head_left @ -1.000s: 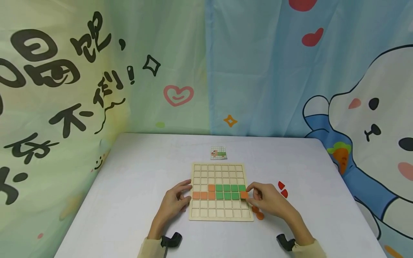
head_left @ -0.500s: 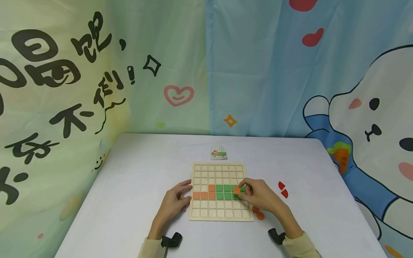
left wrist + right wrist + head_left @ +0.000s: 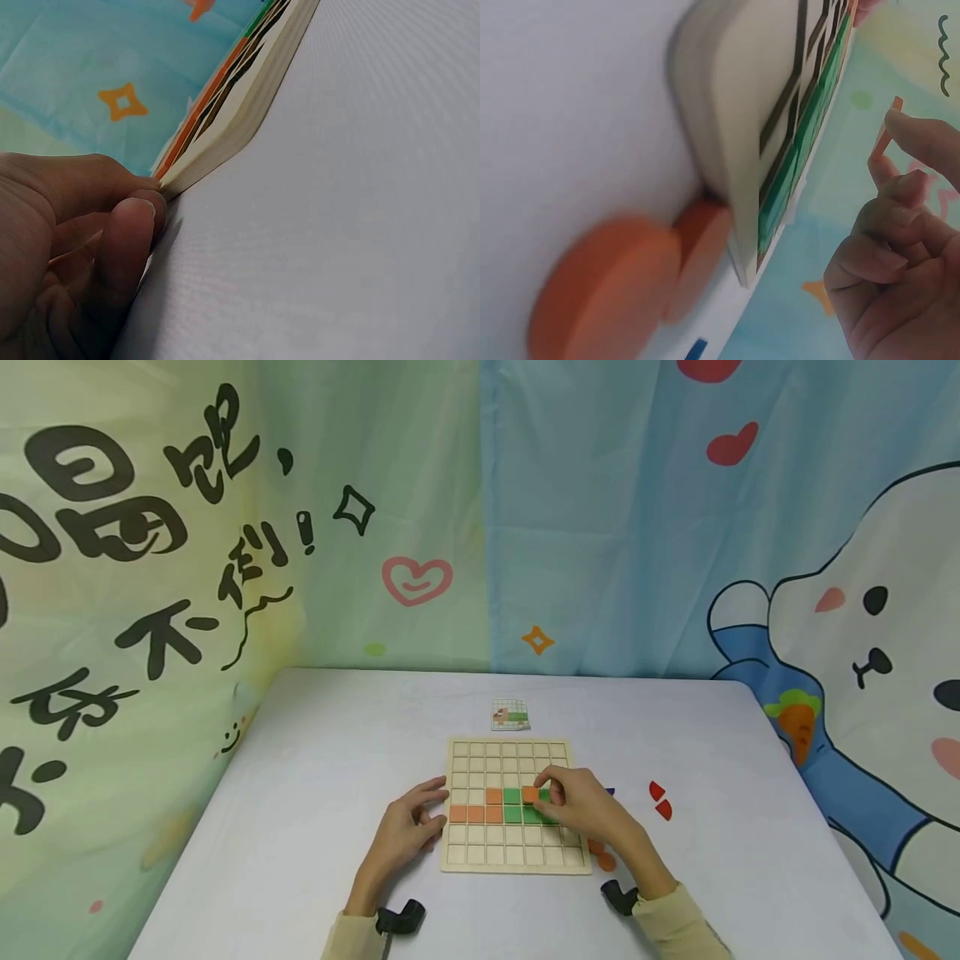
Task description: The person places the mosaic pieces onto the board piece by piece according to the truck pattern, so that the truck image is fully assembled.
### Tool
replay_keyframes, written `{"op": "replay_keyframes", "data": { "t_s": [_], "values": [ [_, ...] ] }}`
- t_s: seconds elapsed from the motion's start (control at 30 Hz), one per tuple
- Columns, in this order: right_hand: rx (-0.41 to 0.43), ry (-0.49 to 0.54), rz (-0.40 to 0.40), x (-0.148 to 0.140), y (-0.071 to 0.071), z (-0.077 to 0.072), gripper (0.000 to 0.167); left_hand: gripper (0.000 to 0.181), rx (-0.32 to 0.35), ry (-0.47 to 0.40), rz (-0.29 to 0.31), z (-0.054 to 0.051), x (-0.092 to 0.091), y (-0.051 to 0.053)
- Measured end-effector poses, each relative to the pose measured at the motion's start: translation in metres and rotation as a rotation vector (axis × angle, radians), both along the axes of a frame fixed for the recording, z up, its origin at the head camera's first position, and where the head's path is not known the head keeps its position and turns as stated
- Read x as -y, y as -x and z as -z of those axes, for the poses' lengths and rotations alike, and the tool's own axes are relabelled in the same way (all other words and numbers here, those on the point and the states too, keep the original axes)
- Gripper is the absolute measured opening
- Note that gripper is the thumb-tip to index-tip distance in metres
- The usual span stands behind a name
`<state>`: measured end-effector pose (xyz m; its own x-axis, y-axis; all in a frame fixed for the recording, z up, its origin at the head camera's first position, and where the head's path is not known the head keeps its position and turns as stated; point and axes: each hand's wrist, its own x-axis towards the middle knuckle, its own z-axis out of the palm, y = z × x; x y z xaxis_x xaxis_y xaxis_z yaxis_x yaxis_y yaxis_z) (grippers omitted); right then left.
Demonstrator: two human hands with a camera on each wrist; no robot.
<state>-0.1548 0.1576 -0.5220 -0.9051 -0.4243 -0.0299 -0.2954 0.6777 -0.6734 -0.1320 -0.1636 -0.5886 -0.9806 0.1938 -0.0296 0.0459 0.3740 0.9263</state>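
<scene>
In the head view, a wooden grid board (image 3: 477,855) holds orange squares (image 3: 476,814) on its left and green squares (image 3: 512,814) to their right. My left hand (image 3: 408,822) rests its fingertips against the board's left edge; in the left wrist view the hand (image 3: 82,240) touches the board's side (image 3: 225,146). Thumb and index finger of my right hand (image 3: 592,810) pinch an orange square tile (image 3: 530,794) over the green squares. The right wrist view shows that tile (image 3: 886,131) held tilted, clear of the board (image 3: 712,82), by the hand (image 3: 900,247).
A small picture card (image 3: 510,716) lies behind the board. Round orange pieces (image 3: 606,862) lie by its right edge, partly behind my forearm. Two red pieces (image 3: 657,791) lie farther right, and a blue piece (image 3: 610,791) shows beside my right hand.
My right hand has lifted the orange tile from the board's right side and carried it left and slightly back over the green squares. My left hand has stayed at the left edge.
</scene>
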Motion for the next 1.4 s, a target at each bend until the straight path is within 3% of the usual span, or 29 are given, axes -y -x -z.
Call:
{"op": "replay_keyframes", "data": {
  "t_s": [0.67,1.4],
  "values": [
    [-0.017,-0.046,-0.006,0.037,0.018,0.006,0.023,0.042,0.002,-0.043,-0.003,0.000,0.000,0.000],
    [0.051,-0.109,0.031,0.061,0.038,0.003,0.024,0.041,-0.004,-0.023,-0.002,-0.001,0.000,0.000]
  ]
}}
